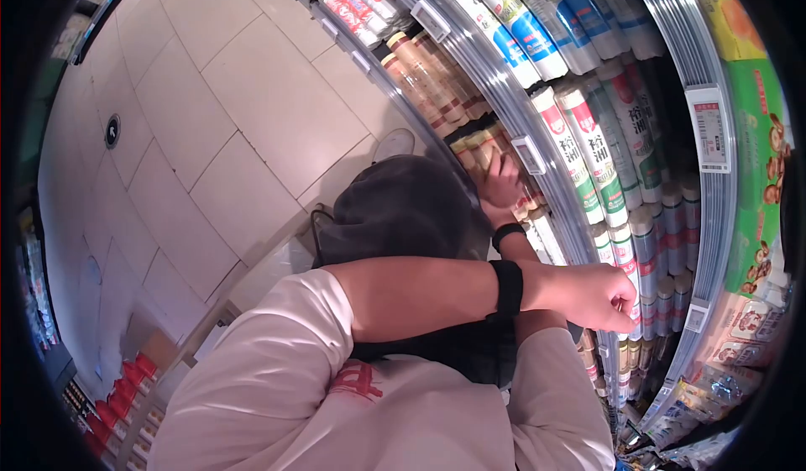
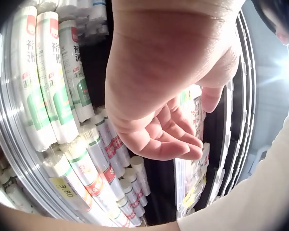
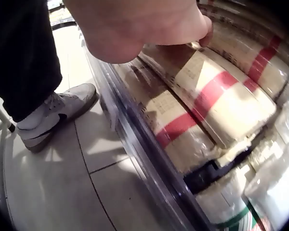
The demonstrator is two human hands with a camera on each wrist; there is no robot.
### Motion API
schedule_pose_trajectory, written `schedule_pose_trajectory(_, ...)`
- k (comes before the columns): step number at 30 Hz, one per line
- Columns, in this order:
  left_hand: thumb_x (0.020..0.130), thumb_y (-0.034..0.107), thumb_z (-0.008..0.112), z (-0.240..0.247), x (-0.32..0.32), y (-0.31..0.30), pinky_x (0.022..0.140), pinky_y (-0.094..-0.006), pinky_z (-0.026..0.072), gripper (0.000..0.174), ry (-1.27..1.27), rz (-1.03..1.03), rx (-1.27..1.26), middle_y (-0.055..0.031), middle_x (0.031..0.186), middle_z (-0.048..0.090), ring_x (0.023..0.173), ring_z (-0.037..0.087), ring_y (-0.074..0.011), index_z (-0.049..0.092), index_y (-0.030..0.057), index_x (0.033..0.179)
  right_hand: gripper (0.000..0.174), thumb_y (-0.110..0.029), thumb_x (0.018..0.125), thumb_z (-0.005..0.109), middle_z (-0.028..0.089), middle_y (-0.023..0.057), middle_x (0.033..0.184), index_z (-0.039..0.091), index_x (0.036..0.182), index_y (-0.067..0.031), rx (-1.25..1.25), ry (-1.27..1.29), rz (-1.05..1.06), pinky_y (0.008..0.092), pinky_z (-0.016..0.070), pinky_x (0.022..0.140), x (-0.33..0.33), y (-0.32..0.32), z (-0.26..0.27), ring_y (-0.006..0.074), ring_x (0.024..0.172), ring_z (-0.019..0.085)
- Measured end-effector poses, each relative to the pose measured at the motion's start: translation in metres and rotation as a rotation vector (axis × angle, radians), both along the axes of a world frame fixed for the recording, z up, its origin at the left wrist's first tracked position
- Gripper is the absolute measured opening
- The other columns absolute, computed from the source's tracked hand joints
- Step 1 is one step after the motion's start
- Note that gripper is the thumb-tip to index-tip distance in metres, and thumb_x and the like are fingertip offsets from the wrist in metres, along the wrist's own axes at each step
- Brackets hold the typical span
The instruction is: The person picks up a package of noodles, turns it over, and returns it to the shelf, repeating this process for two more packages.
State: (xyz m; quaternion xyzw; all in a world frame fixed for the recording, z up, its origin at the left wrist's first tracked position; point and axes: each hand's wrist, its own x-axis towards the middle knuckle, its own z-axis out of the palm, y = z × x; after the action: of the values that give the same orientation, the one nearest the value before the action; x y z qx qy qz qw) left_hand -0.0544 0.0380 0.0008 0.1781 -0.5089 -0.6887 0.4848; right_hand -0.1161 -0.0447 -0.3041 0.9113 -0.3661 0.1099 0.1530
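My right hand (image 1: 501,184) lies over tan, paper-wrapped cylindrical packs, likely dried noodles, on the low shelf. In the right wrist view its heel covers the upper end of a tan pack (image 3: 197,82) with a red band, and one fingertip bends down at the pack's far side. The other fingers are hidden there, so I cannot tell whether they grip it. My left hand (image 1: 592,295) hangs in front of the shelf above, holding nothing, with fingers loosely curled. White cylindrical noodle packs (image 2: 50,72) with red and green print stand beside it in the left wrist view.
Metal shelf rails (image 1: 495,76) with price tags run along the right. Green boxes (image 1: 756,177) sit on the upper shelf. The tiled floor (image 1: 193,127) stretches to the left, with my shoe (image 3: 58,115) close to the low shelf. Red-topped goods (image 1: 126,387) stand at the lower left.
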Motion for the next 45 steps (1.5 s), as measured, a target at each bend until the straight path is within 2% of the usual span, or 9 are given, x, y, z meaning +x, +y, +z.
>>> schedule_pose_trajectory(5, 0.089, 0.027, 0.069, 0.002, -0.003, 0.0, 0.062, -0.0316, 0.0481, 0.028, -0.005, 0.062, -0.003, -0.0064, 0.071, 0.064, 0.067, 0.061, -0.0148, 0.064, -0.0004, 0.083, 0.051, -0.03, 0.08, 0.067, 0.037, 0.0121, 0.152, 0.057, 0.128, -0.0164, 0.308, 0.181, 0.27, 0.055, 0.0347, 0.104, 0.042, -0.014, 0.004, 0.0313, 0.141, 0.032)
schedule_pose_trajectory(11, 0.088, 0.025, 0.069, 0.0, -0.006, -0.003, 0.062, -0.0307, 0.0485, 0.027, 0.022, 0.047, 0.011, -0.0059, 0.072, 0.065, 0.067, 0.06, -0.0137, 0.064, -0.0008, 0.084, 0.051, -0.024, 0.079, 0.067, 0.035, 0.0066, 0.154, 0.058, 0.129, -0.0193, 0.266, 0.3, 0.302, 0.054, 0.0383, 0.104, 0.048, -0.024, -0.015, 0.0296, 0.143, 0.03)
schedule_pose_trajectory(14, 0.089, 0.026, 0.069, 0.0, -0.008, -0.003, 0.062, -0.0303, 0.0488, 0.028, 0.022, 0.018, 0.03, -0.0053, 0.073, 0.065, 0.067, 0.061, -0.013, 0.064, -0.001, 0.084, 0.041, -0.018, 0.084, 0.058, 0.05, 0.0071, 0.141, 0.062, 0.125, -0.0222, 0.346, 0.278, 0.342, 0.0523, 0.0379, 0.106, 0.054, -0.027, -0.004, 0.0298, 0.14, 0.036)
schedule_pose_trajectory(20, 0.09, 0.026, 0.069, -0.006, -0.014, -0.007, 0.063, -0.0293, 0.0488, 0.028, -0.024, -0.017, 0.048, -0.0052, 0.075, 0.067, 0.069, 0.062, -0.0115, 0.065, -0.0009, 0.086, 0.028, -0.016, 0.079, 0.061, 0.063, 0.0053, 0.103, 0.068, 0.105, -0.0181, 0.334, 0.218, 0.318, 0.047, 0.0505, 0.086, 0.066, -0.025, 0.009, 0.0306, 0.121, 0.054)
schedule_pose_trajectory(29, 0.091, 0.027, 0.069, -0.004, -0.014, -0.006, 0.065, -0.0292, 0.0486, 0.028, -0.003, -0.07, 0.105, -0.0048, 0.076, 0.066, 0.072, 0.061, -0.0115, 0.065, -0.0006, 0.087, 0.029, -0.026, 0.087, 0.06, 0.055, 0.0159, 0.131, 0.066, 0.114, -0.0177, 0.529, 0.183, 0.235, 0.0473, 0.0458, 0.103, 0.059, -0.023, 0.032, 0.0347, 0.133, 0.045)
schedule_pose_trajectory(32, 0.091, 0.027, 0.07, -0.002, -0.012, -0.007, 0.065, -0.0292, 0.0488, 0.028, -0.022, -0.082, 0.1, -0.0051, 0.077, 0.066, 0.073, 0.062, -0.0114, 0.064, -0.0007, 0.087, 0.036, -0.028, 0.087, 0.06, 0.05, 0.02, 0.14, 0.064, 0.118, -0.0109, 0.544, 0.035, 0.207, 0.0489, 0.0431, 0.106, 0.051, -0.039, -0.002, 0.0389, 0.135, 0.043)
schedule_pose_trajectory(35, 0.091, 0.027, 0.07, -0.005, -0.016, -0.008, 0.066, -0.0292, 0.0492, 0.028, 0.001, -0.098, 0.116, -0.0052, 0.078, 0.066, 0.073, 0.062, -0.0115, 0.064, -0.0007, 0.087, 0.04, -0.033, 0.09, 0.06, 0.044, 0.0236, 0.146, 0.063, 0.116, -0.0038, 0.582, 0.2, 0.172, 0.0488, 0.041, 0.109, 0.051, -0.045, -0.002, 0.0414, 0.136, 0.041)
schedule_pose_trajectory(38, 0.091, 0.027, 0.069, -0.006, -0.017, -0.011, 0.066, -0.0292, 0.0496, 0.028, 0.013, -0.099, 0.12, -0.0051, 0.078, 0.066, 0.073, 0.062, -0.0114, 0.064, -0.0006, 0.088, 0.042, -0.041, 0.093, 0.055, 0.049, 0.0228, 0.141, 0.065, 0.109, -0.0037, 0.654, 0.121, 0.114, 0.0458, 0.035, 0.113, 0.054, -0.046, -0.013, 0.0395, 0.14, 0.036)
schedule_pose_trajectory(45, 0.091, 0.026, 0.069, 0.0, -0.013, -0.009, 0.063, -0.0284, 0.0491, 0.028, 0.021, -0.061, 0.089, -0.0056, 0.075, 0.066, 0.07, 0.062, -0.0111, 0.063, -0.0012, 0.087, 0.04, -0.033, 0.09, 0.064, 0.058, 0.0198, 0.121, 0.055, 0.117, -0.0057, 0.598, -0.087, 0.086, 0.0477, 0.0461, 0.097, 0.087, -0.032, 0.028, 0.0403, 0.118, 0.053)
